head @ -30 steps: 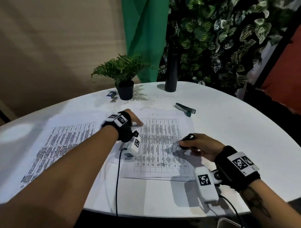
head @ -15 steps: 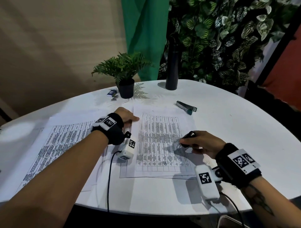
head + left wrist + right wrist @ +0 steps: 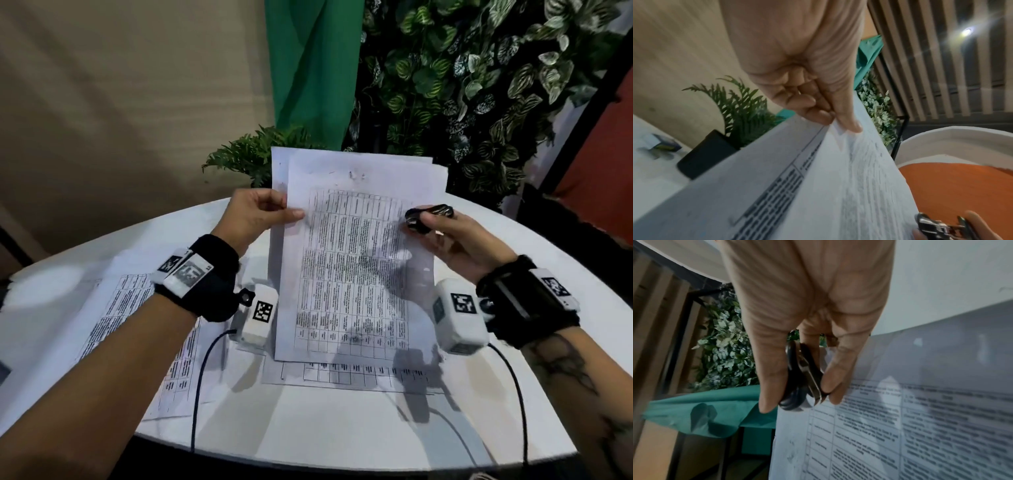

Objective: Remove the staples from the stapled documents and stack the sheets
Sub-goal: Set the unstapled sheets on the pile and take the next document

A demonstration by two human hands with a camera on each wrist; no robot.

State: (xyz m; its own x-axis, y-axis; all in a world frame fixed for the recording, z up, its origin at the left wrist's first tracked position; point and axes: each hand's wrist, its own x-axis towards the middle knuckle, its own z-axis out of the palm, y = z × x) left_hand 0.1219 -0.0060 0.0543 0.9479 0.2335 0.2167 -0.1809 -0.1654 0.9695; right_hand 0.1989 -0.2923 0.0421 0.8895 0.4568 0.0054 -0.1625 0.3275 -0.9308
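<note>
Two printed sheets (image 3: 356, 260) stand pinched in the left grip (image 3: 255, 214).

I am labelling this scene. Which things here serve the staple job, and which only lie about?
For the job: held sheets, staple remover, sheets lying on the table.
Lying about: potted fern, small box, green cloth.
</note>
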